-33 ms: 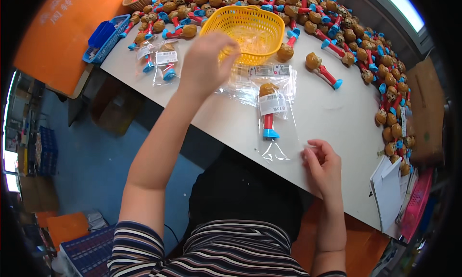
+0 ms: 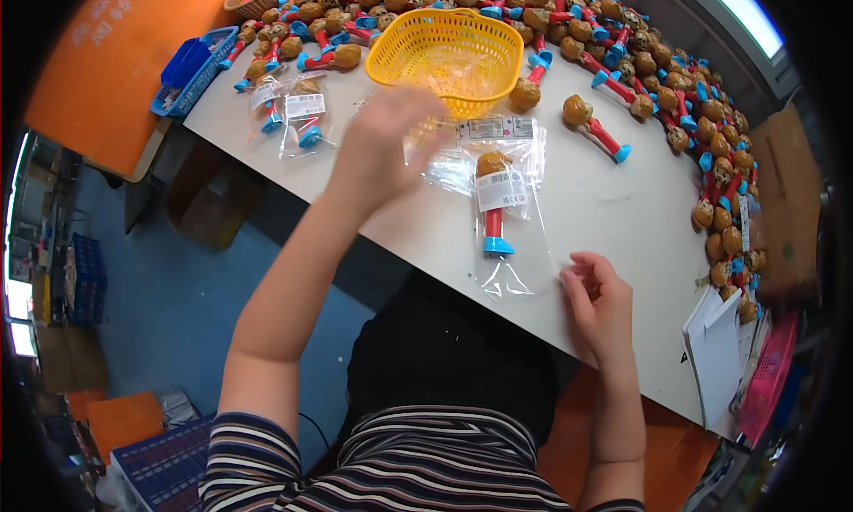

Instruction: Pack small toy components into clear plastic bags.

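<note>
My left hand (image 2: 388,143) hangs over the table just in front of the yellow basket (image 2: 380,60). Motion smears its fingers, so I cannot make out whether they hold anything. In front of me lies a toy (image 2: 494,220) with a brown round head, red stem and blue foot, inside a clear plastic bag (image 2: 514,285) with a white label (image 2: 502,190). Beside the bag's lower right corner, my right hand (image 2: 604,299) rests at the table edge, loosely curled, thumb and forefinger apart, with nothing visible in it. More clear bags (image 2: 449,170) lie partly behind my left hand.
Unbagged toys (image 2: 653,63) pile up along the far and right sides; a single toy (image 2: 597,130) lies apart. Bagged toys (image 2: 306,112) sit at the left, near a blue basket (image 2: 182,84). Papers (image 2: 713,356) and a pink basket (image 2: 769,374) are at the right edge.
My left hand has come down a little, away from the yellow basket and toward me. My right hand and the bagged toy have hardly moved.
</note>
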### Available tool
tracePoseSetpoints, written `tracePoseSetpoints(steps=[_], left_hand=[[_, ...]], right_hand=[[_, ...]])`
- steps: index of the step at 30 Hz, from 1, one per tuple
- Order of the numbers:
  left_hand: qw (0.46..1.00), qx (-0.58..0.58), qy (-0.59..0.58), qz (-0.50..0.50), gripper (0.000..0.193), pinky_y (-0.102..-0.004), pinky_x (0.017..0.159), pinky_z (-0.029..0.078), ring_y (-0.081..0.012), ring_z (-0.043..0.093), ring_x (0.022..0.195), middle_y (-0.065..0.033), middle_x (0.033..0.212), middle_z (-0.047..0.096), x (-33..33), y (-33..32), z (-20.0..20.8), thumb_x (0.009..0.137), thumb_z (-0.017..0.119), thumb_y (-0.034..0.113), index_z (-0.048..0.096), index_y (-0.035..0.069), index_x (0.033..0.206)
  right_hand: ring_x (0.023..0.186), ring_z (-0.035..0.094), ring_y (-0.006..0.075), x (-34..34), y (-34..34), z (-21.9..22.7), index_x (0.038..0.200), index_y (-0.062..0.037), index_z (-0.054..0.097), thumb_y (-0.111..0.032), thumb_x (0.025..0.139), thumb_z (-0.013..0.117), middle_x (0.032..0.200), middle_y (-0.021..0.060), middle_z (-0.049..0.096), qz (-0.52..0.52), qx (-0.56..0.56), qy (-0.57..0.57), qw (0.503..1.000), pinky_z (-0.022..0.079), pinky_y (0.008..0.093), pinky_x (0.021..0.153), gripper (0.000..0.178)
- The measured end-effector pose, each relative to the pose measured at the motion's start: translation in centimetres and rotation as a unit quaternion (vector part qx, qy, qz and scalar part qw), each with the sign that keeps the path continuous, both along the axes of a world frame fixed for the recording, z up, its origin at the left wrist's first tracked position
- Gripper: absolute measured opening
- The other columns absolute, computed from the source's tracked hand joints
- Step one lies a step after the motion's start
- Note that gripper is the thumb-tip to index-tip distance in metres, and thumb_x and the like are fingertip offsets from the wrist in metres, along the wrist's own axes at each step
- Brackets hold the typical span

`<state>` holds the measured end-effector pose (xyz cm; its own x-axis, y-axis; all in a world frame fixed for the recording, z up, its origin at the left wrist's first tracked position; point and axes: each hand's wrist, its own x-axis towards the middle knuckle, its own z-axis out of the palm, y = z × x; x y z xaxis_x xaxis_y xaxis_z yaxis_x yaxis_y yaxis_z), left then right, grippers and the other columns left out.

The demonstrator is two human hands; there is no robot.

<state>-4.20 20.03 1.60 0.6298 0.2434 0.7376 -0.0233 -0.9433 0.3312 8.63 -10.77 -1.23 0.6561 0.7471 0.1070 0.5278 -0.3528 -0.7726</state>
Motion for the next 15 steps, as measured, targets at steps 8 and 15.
tracePoseSetpoints(steps=[8, 15], left_hand=[[0.986, 0.004, 0.096, -0.139, 0.056, -0.0420, 0.094, 0.049, -0.0336, 0.058, 0.113, -0.0154, 0.127, 0.058, -4.1, -9.1, -6.3, 0.072, 0.080, 0.013, 0.061, 0.009, 0.125], [0.978, -0.099, 0.078, -0.165, 0.074, -0.0437, 0.100, 0.044, -0.0347, 0.053, 0.120, -0.0163, 0.136, 0.051, -4.5, -10.8, -6.2, 0.066, 0.085, 0.023, 0.055, 0.009, 0.132]], right_hand=[[0.089, 0.067, 0.0287, 2.2, 3.1, 0.9, 0.113, -0.0069, 0.065, -0.002, 0.078, 0.074, 0.130, 0.0153, 0.059, 0.225, 0.040, -0.355, 0.907, 0.056, 0.0345, 0.074, 0.037], [0.089, 0.068, 0.0262, 1.6, 3.5, -0.8, 0.101, -0.0037, 0.070, 0.001, 0.080, 0.072, 0.118, 0.0151, 0.065, 0.211, 0.116, -0.260, 0.935, 0.055, 0.0320, 0.075, 0.022]])
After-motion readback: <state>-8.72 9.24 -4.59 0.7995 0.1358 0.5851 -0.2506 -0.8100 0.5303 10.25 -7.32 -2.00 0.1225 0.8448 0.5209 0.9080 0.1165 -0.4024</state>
